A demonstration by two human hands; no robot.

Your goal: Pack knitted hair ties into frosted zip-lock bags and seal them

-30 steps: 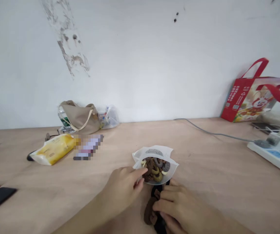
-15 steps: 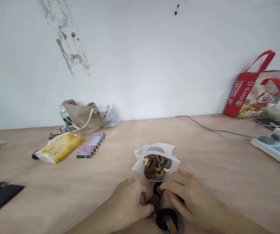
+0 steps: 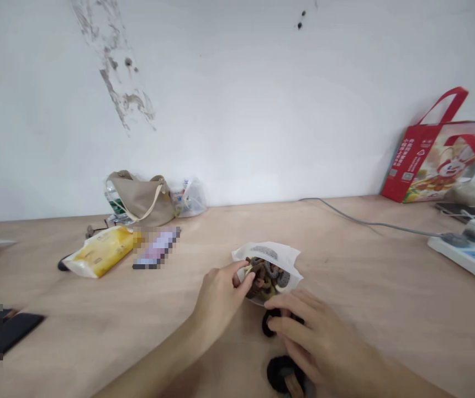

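A frosted white bag (image 3: 290,256) lies with its mouth toward me, holding several knitted hair ties (image 3: 268,278) in brown, olive, grey and cream. At the left side of that mouth, my left hand (image 3: 220,293) has its thumb and forefinger nearly together over the contents; whatever they pinch blends with the hair ties. My right hand (image 3: 314,334) is bent just below the bag, its fingers on a black hair tie (image 3: 266,323) and partly hiding it. Closer to me lies another black hair tie (image 3: 278,373) with a brown tag (image 3: 293,384), under the edge of my right hand.
To the left are a yellow-and-white packet (image 3: 105,251), a phone (image 3: 157,247), a beige bag (image 3: 144,202) and a clear plastic bag (image 3: 191,198). A dark flat object (image 3: 11,340) lies at the near left. A power strip (image 3: 467,254), its grey cable (image 3: 357,220) and a red carrier bag (image 3: 413,157) are on the right.
My left hand has moved up and forward from the tabletop, where it pinched a brown hair tie, to the bag's mouth. My right hand stays by the black hair ties.
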